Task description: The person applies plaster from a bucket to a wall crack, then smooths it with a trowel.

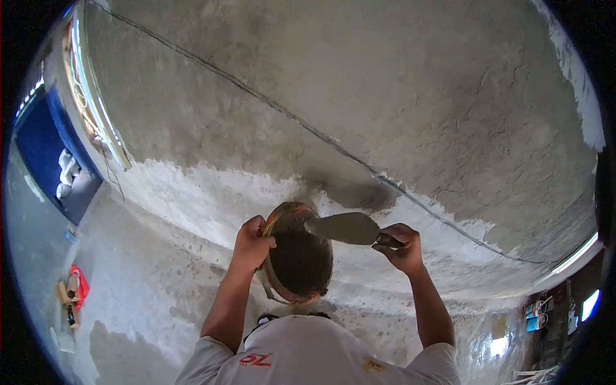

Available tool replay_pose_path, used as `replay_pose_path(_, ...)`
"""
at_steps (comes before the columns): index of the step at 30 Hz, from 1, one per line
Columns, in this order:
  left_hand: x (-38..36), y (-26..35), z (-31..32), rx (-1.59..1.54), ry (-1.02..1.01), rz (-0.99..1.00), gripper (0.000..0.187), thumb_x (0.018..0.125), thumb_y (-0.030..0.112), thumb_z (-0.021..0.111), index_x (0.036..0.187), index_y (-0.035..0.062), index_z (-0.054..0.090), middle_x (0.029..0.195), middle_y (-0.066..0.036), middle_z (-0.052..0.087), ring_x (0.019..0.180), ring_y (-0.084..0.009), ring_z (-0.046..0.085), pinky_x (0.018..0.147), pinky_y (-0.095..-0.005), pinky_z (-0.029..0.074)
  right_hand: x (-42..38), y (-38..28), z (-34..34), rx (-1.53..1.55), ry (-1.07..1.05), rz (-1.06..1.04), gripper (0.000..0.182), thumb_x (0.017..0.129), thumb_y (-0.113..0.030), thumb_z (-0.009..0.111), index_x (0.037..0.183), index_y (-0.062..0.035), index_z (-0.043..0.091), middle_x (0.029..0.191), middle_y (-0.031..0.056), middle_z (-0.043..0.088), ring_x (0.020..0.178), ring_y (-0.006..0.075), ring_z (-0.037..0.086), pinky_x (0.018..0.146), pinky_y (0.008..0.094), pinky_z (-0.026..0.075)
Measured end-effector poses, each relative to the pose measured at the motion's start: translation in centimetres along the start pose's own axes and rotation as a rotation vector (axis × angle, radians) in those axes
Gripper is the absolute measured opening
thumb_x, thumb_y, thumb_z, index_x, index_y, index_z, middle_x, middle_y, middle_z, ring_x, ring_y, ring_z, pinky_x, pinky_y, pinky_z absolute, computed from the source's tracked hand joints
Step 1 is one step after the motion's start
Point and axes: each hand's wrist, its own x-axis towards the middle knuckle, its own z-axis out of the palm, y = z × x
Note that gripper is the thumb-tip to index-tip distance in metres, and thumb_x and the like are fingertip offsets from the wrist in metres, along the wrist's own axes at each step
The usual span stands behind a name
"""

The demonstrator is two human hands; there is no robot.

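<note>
A round bucket (301, 263) with a dirty orange rim is tilted before my chest, and its inside looks dark and coated with mortar. My left hand (254, 244) is closed on the left side of that rim. The handle of a trowel (346, 228) is in my right hand (399, 247), and the mortar-coated blade points left, its tip over the bucket's opening. Beyond both hands rises a wall (359, 83) with grey plaster above and a whitish band below. A darker patch of plaster shows just above the trowel.
A thin cable (289, 114) runs diagonally across the wall. At the left are a blue doorway (45, 144) with white bags, and a red bag (81, 285) beside cardboard on the floor (147, 295). Blue boxes (538, 314) stand at the lower right.
</note>
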Motion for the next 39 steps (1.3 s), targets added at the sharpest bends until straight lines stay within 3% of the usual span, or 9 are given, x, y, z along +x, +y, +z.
replay_pose_path(7,0.7,-1.1,0.8,-0.052,-0.024,0.037,0.021,0.063,0.000,0.067,0.075,0.0027,0.050,0.067,-0.001,0.046,0.065,-0.0125,0.045,0.057,-0.0317,0.038,5.5,-0.9,-5.7,0.048,0.080,0.097,0.037,0.071,0.000,0.090,0.104,0.0034,0.074,0.092,0.0097,0.073,0.083,0.0151,0.067,0.077,0.0312,0.055)
replay_pose_path(12,0.3,-0.6,1.3,-0.013,-0.031,-0.010,0.020,0.064,0.001,0.067,0.074,0.0023,0.050,0.066,-0.002,0.047,0.065,-0.0135,0.045,0.057,-0.0329,0.039,10.5,-2.9,-7.6,-0.093,0.059,0.199,0.043,0.074,-0.018,0.092,0.107,0.0032,0.076,0.099,0.0115,0.073,0.088,0.0186,0.071,0.079,0.0305,0.056)
replay_pose_path(16,0.5,-3.3,1.9,-0.079,-0.057,-0.026,0.021,0.064,0.003,0.068,0.074,0.0023,0.050,0.065,-0.002,0.047,0.063,-0.0141,0.045,0.056,-0.0334,0.039,13.4,-2.9,-9.1,-0.400,-0.081,0.197,0.037,0.082,-0.008,0.085,0.110,0.0102,0.071,0.099,0.0133,0.074,0.091,0.0180,0.071,0.084,0.0323,0.059)
replay_pose_path(22,-0.8,-2.1,1.4,0.087,-0.038,-0.051,0.021,0.064,0.003,0.069,0.075,0.0026,0.050,0.064,-0.004,0.048,0.062,-0.0150,0.048,0.056,-0.0355,0.040,15.2,-5.9,-9.0,-0.271,-0.103,0.467,0.043,0.085,-0.021,0.085,0.106,0.0131,0.070,0.092,0.0172,0.072,0.080,0.0184,0.070,0.064,0.0338,0.060)
replay_pose_path(24,-0.8,-3.9,1.6,0.072,-0.037,-0.058,0.021,0.064,0.004,0.069,0.075,0.0025,0.050,0.064,-0.005,0.049,0.061,-0.0167,0.049,0.056,-0.0363,0.041,15.7,-6.4,-8.8,-0.418,-0.026,0.527,0.056,0.083,-0.038,0.086,0.113,0.0072,0.071,0.099,0.0203,0.071,0.080,0.0218,0.072,0.067,0.0337,0.059)
replay_pose_path(31,-1.4,-3.4,0.7,0.237,-0.004,-0.121,0.024,0.065,0.009,0.070,0.079,0.0017,0.052,0.066,-0.013,0.053,0.061,-0.0270,0.054,0.061,-0.0422,0.044,17.4,-7.9,-10.2,-0.625,-0.322,0.622,0.040,0.086,-0.034,0.082,0.099,0.0029,0.075,0.092,0.0166,0.072,0.077,0.0209,0.072,0.067,0.0364,0.059)
replay_pose_path(33,-1.2,-4.7,0.4,0.245,-0.014,-0.126,0.024,0.065,0.010,0.071,0.080,0.0019,0.053,0.067,-0.014,0.055,0.064,-0.0292,0.058,0.062,-0.0428,0.045,16.9,-8.3,-11.2,-0.866,-0.411,0.499,0.033,0.087,-0.031,0.081,0.095,0.0004,0.077,0.088,0.0155,0.072,0.073,0.0198,0.071,0.064,0.0368,0.058)
replay_pose_path(37,-1.2,-6.1,0.1,0.330,0.021,-0.132,0.025,0.065,0.012,0.071,0.082,0.0029,0.055,0.072,-0.017,0.060,0.072,-0.0363,0.064,0.065,-0.0454,0.048,17.4,-11.0,-12.5,-0.680,-0.411,0.584,0.035,0.088,-0.035,0.080,0.094,0.0001,0.076,0.089,0.0147,0.071,0.070,0.0185,0.070,0.062,0.0361,0.057)
replay_pose_path(39,-0.9,-7.6,0.1,0.331,0.015,-0.120,0.025,0.064,0.013,0.070,0.082,0.0031,0.054,0.072,-0.017,0.060,0.072,-0.0383,0.063,0.065,-0.0464,0.047,18.4,-12.6,-11.3,-0.617,-0.214,0.615,0.042,0.089,-0.042,0.078,0.093,-0.0004,0.074,0.088,0.0132,0.069,0.072,0.0173,0.070,0.063,0.0351,0.057)
